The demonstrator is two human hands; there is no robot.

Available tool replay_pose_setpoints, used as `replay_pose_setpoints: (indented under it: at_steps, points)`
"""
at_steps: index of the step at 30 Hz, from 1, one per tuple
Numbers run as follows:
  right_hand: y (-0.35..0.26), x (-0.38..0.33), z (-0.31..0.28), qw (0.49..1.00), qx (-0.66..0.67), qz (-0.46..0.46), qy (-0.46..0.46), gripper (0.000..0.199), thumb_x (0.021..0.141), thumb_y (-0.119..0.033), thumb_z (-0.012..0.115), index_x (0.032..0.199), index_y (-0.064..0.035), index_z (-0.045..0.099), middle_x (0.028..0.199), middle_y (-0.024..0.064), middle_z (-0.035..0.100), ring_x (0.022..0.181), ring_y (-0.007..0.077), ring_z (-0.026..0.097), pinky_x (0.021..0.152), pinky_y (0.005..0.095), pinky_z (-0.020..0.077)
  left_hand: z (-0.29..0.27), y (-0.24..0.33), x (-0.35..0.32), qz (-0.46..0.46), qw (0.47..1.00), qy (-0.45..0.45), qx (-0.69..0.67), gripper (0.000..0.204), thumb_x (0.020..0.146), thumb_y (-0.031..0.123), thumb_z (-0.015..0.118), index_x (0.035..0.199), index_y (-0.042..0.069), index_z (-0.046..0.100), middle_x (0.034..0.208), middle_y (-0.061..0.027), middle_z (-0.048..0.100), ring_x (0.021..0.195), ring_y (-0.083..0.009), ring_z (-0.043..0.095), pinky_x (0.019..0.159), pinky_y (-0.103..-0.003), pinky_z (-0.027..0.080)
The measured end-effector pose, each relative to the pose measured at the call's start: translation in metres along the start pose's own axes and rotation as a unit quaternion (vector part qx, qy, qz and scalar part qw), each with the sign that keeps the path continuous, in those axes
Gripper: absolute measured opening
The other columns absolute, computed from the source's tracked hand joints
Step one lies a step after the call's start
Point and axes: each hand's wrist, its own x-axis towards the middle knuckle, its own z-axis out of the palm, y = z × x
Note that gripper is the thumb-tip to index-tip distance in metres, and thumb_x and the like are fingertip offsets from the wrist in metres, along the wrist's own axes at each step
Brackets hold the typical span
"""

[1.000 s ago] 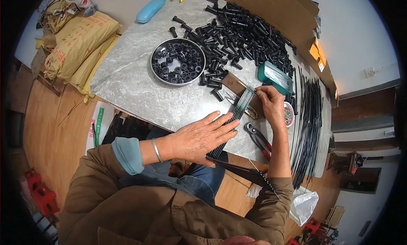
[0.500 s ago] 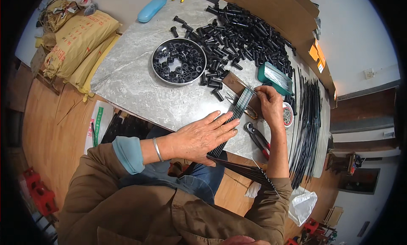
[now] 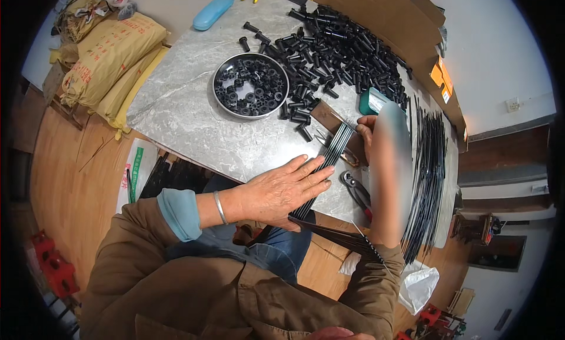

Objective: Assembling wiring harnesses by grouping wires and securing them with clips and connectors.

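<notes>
My left hand (image 3: 281, 190) lies flat, fingers spread, across a row of thin dark rods (image 3: 338, 144) set side by side. The rods' far ends rest against a brown block (image 3: 325, 115). My right hand (image 3: 366, 134) is at those far ends with its fingertips drawn together; what they pinch is too small to make out, and a blur covers the hand's outer side and forearm. Red-handled pliers (image 3: 355, 191) lie just right of the rods. The rods' near ends reach past the table edge over my lap.
A steel bowl (image 3: 219, 106) of small black rings stands to the left. Behind are heaped black tubular parts (image 3: 329, 45) and a cardboard sheet (image 3: 376, 13). A green box (image 3: 366, 104) and long black rods (image 3: 426, 175) are at right; a blue case (image 3: 213, 12) lies far left.
My right hand has shifted slightly right, and a blur now covers part of it and its forearm. My left hand stays on the rods.
</notes>
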Motion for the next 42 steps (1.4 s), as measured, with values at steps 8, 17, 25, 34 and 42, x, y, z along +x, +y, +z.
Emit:
replay_pose_setpoints:
  at_steps: [8, 17, 25, 34, 42]
  points:
    - [0.004, 0.003, 0.002, 1.000, 0.001, -0.010, 0.013, 0.010, 0.084, -0.004, 0.062, 0.093, 0.0000, 0.063, 0.080, 0.0103, 0.068, 0.072, 0.0173, 0.062, 0.069, 0.0292, 0.0478, 0.003, -0.001, -0.001, -0.006, 1.000, -0.005, 0.000, 0.101, 0.065, 0.053, 0.077, 0.138, -0.002, 0.037, 0.151, -0.0185, 0.023, 0.142, -0.0347, 0.019, 0.116, -0.048, 0.019]
    - [-0.005, 0.002, 0.013, 0.999, 0.012, -0.009, 0.050, 0.014, 0.085, -0.006, 0.062, 0.097, 0.0011, 0.063, 0.085, 0.0115, 0.069, 0.077, 0.0178, 0.065, 0.073, 0.0292, 0.0493, 0.001, 0.001, 0.000, -0.005, 1.000, 0.005, 0.002, 0.100, 0.064, 0.051, 0.078, 0.138, -0.002, 0.037, 0.151, -0.0188, 0.024, 0.142, -0.0343, 0.019, 0.116, -0.048, 0.019]
    - [-0.005, -0.003, -0.023, 0.997, -0.056, 0.041, -0.044, 0.017, 0.085, -0.005, 0.061, 0.099, 0.0030, 0.065, 0.089, 0.0062, 0.068, 0.084, 0.0121, 0.061, 0.079, 0.0263, 0.0474, 0.004, 0.000, -0.001, -0.008, 1.000, 0.006, -0.004, 0.099, 0.065, 0.051, 0.078, 0.137, -0.003, 0.038, 0.151, -0.0185, 0.025, 0.142, -0.0341, 0.020, 0.116, -0.047, 0.019]
    - [-0.006, 0.000, -0.009, 0.995, -0.086, -0.037, 0.039, 0.024, 0.081, -0.001, 0.064, 0.105, -0.0009, 0.063, 0.090, 0.0089, 0.066, 0.081, 0.0154, 0.061, 0.076, 0.0278, 0.0479, 0.005, 0.000, 0.001, 0.004, 1.000, 0.012, 0.007, 0.098, 0.066, 0.052, 0.077, 0.137, -0.003, 0.038, 0.151, -0.0187, 0.025, 0.142, -0.0342, 0.019, 0.115, -0.047, 0.020]
    - [-0.050, -0.051, 0.012, 0.878, -0.356, -0.313, -0.061, 0.042, 0.072, -0.008, 0.062, 0.113, -0.0187, 0.064, 0.128, 0.0043, 0.054, 0.119, 0.0294, 0.047, 0.096, 0.0467, 0.0375, 0.005, 0.001, -0.001, 0.004, 0.999, 0.011, 0.033, 0.099, 0.066, 0.053, 0.076, 0.139, 0.000, 0.036, 0.151, -0.0174, 0.025, 0.142, -0.0345, 0.018, 0.115, -0.049, 0.019]
